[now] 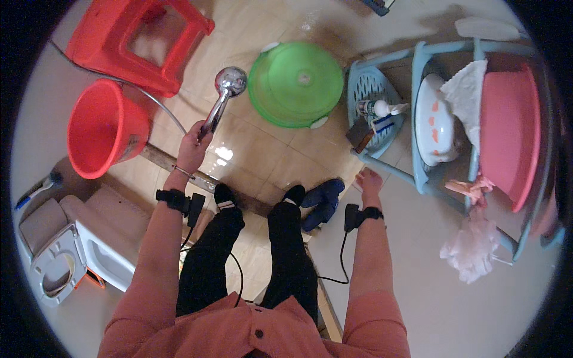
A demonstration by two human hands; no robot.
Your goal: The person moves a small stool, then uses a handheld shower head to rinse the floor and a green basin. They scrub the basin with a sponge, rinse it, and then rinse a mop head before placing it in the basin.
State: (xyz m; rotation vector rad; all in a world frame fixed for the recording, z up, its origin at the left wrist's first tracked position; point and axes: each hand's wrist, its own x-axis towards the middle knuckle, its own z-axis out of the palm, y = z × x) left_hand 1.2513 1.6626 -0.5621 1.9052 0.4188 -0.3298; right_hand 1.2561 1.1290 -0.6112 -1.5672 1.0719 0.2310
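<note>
My left hand (193, 150) grips the handle of a chrome shower head (230, 80), and a metal hose runs from it to the upper left. Just right of the shower head, an overturned green plastic basin (297, 85) lies on the tiled floor. My right hand (369, 180) is held low over the floor, below the blue plastic rack (385, 166), touching nothing that I can see; its fingers look loosely bent. A red plastic bucket (96, 129) stands tilted in view at the left, under a red plastic stool (125, 44).
The rack holds a bottle (376, 108), a brush (367, 138), a white patterned basin (434, 121), a white cloth (468, 103) and a pink basin (508, 134). Blue slippers (323, 201) lie near my feet. A raised threshold (257, 205) crosses the floor; a toilet (105, 257) is at left.
</note>
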